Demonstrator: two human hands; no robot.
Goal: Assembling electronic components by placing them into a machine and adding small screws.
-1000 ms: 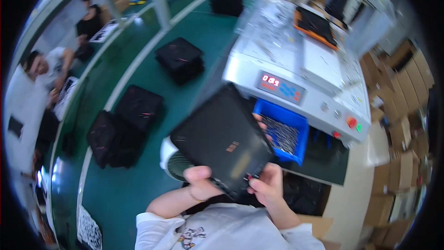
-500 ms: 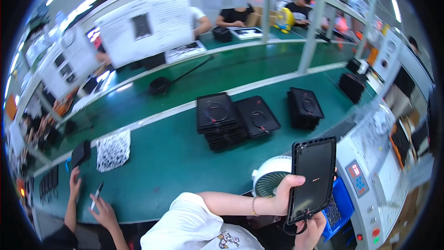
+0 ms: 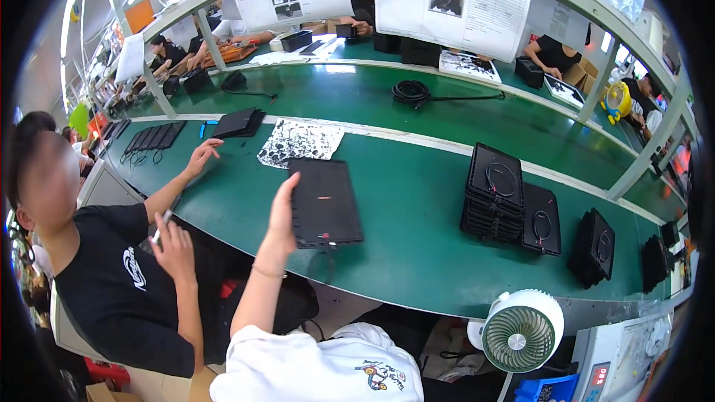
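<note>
My left hand (image 3: 281,212) grips the left edge of a flat black rectangular panel (image 3: 326,205), held up over the near side of the green table. Small ridges run along the panel's edges, and a short dark cable (image 3: 322,257) hangs blurred from its lower end. My right hand is out of sight. Beyond the panel lies a white sheet with black blotches (image 3: 298,141). To its left, a small stack of black panels (image 3: 238,123) rests beside a co-worker's outstretched hand (image 3: 202,158).
A co-worker in black (image 3: 123,268) sits close on my left, a pen-like object in one hand. Stacked black panels with coiled cables (image 3: 491,205) stand right of centre. A white fan (image 3: 521,331) and a blue bin (image 3: 547,388) are nearer me. Shelf posts (image 3: 648,145) edge the table (image 3: 417,253).
The view has swung left. My left hand has carried the black panel leftward, away from the machine and fan. My right hand, earlier at the panel's cable end, has left the view.
</note>
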